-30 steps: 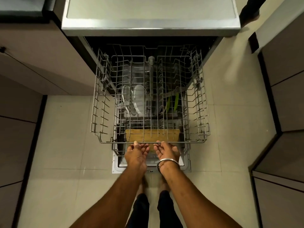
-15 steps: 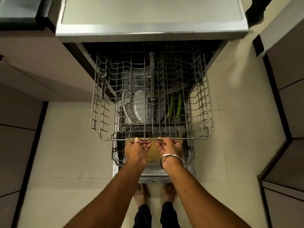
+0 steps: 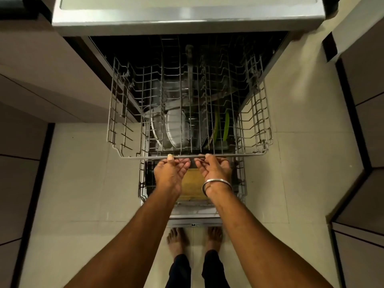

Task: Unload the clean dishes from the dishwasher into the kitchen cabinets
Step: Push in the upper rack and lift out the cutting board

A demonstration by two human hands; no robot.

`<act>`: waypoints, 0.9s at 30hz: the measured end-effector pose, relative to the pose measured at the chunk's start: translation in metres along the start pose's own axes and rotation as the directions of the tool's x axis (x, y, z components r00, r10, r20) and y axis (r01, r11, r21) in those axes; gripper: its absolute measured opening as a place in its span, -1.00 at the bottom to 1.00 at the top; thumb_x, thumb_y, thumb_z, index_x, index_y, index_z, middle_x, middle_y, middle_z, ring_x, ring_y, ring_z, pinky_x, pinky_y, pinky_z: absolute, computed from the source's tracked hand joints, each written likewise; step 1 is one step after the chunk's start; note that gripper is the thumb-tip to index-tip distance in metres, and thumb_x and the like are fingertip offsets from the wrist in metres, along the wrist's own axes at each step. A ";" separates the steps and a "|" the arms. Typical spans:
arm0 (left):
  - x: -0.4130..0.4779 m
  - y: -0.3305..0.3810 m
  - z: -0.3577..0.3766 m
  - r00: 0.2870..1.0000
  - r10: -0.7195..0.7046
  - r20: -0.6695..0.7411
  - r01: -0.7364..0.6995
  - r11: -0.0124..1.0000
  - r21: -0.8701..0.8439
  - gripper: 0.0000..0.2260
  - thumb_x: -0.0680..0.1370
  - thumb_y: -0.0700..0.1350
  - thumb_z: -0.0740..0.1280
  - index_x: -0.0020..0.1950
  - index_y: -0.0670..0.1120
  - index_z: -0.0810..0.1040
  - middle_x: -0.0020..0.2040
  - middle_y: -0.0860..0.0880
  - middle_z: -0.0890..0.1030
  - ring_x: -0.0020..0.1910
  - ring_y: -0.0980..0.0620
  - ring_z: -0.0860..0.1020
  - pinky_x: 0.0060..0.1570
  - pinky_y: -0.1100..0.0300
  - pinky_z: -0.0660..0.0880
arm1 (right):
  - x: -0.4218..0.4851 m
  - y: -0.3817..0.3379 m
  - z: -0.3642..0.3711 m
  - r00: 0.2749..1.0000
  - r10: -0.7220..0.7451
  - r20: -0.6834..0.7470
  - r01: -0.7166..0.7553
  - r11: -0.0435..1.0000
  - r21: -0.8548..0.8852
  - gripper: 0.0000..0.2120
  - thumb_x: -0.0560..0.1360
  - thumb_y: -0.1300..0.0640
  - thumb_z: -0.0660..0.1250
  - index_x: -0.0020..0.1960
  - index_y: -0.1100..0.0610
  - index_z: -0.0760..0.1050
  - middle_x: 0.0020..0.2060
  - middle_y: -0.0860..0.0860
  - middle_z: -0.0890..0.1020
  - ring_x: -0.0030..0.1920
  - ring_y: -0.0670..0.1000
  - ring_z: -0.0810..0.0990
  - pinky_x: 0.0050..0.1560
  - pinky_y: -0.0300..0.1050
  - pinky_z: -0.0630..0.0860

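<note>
We grip the front rail of the upper rack [image 3: 245, 155] with left hand [image 3: 170, 173] and right hand [image 3: 215, 171], thumbs on top, fingers curled beneath, probably to slide it clear of the plates [image 3: 177, 129] standing in the lower rack [image 3: 143, 183].

Pale tiled floor [image 3: 83, 183]; brown left cabinets [image 3: 18, 132], brown right cabinets [image 3: 369, 121]; grey countertop [image 3: 187, 19] at top; dim warm light.
</note>
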State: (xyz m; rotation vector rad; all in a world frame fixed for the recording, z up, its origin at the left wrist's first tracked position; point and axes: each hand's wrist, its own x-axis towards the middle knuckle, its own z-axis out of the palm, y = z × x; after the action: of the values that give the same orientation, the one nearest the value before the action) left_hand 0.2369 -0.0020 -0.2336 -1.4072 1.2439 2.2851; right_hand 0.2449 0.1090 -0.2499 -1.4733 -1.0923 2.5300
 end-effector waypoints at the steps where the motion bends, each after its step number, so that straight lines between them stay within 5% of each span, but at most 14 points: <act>1: 0.003 0.004 0.006 1.000 0.002 0.007 -0.002 1.000 0.000 -0.88 0.72 -0.16 0.22 0.08 -0.22 0.42 -0.14 -0.31 0.65 -0.22 -0.15 0.70 -0.19 0.04 0.71 | 0.005 -0.003 0.006 1.000 -0.007 0.010 0.007 1.000 -0.003 -0.77 0.53 0.34 0.38 0.14 0.31 0.42 -0.11 0.35 0.68 -0.22 0.20 0.68 -0.24 -0.06 0.67; 9: 0.036 0.026 0.040 0.999 0.020 0.047 -0.021 1.000 0.023 -0.79 0.74 -0.15 0.18 0.28 -0.26 0.40 -0.10 -0.23 0.67 -0.13 -0.12 0.71 -0.05 -0.04 0.67 | 0.041 -0.018 0.038 0.999 -0.029 0.027 0.029 0.999 -0.016 -0.75 0.51 0.34 0.40 0.15 0.31 0.44 -0.14 0.29 0.61 -0.21 0.23 0.69 -0.26 -0.05 0.66; 15: 0.054 0.032 0.050 0.998 0.038 0.051 -0.038 0.999 0.012 -0.71 0.73 -0.17 0.19 0.38 -0.32 0.41 0.04 -0.31 0.70 -0.17 -0.11 0.75 -0.28 0.10 0.67 | 0.055 -0.022 0.050 0.996 -0.049 0.070 0.048 0.999 0.011 -0.81 0.50 0.36 0.41 0.07 0.30 0.48 -0.27 0.19 0.62 -0.29 0.17 0.69 -0.24 -0.01 0.66; 21: 0.074 0.047 0.072 0.996 0.044 0.084 -0.048 0.998 0.048 -0.72 0.72 -0.19 0.21 0.39 -0.29 0.42 -0.07 -0.24 0.74 -0.09 -0.14 0.75 -0.17 0.01 0.69 | 0.080 -0.031 0.071 0.997 -0.061 0.056 0.059 0.998 0.036 -0.59 0.49 0.37 0.42 0.30 0.37 0.42 -0.19 0.23 0.61 -0.28 0.16 0.70 -0.27 -0.03 0.65; 27: 0.094 0.052 0.086 0.996 0.050 0.070 -0.054 0.996 0.066 -0.73 0.72 -0.16 0.20 0.37 -0.25 0.45 -0.06 -0.23 0.74 -0.08 -0.13 0.75 -0.23 0.09 0.67 | 0.099 -0.033 0.085 0.995 -0.044 0.084 0.040 0.998 0.043 -0.65 0.51 0.38 0.38 0.27 0.36 0.44 -0.25 0.19 0.57 -0.34 0.10 0.65 -0.30 -0.04 0.65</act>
State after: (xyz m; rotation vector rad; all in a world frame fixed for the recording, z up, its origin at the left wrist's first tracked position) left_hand 0.1029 0.0037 -0.2636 -1.2781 1.3388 2.2812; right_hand 0.1145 0.1205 -0.2792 -1.3298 -1.0624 2.5919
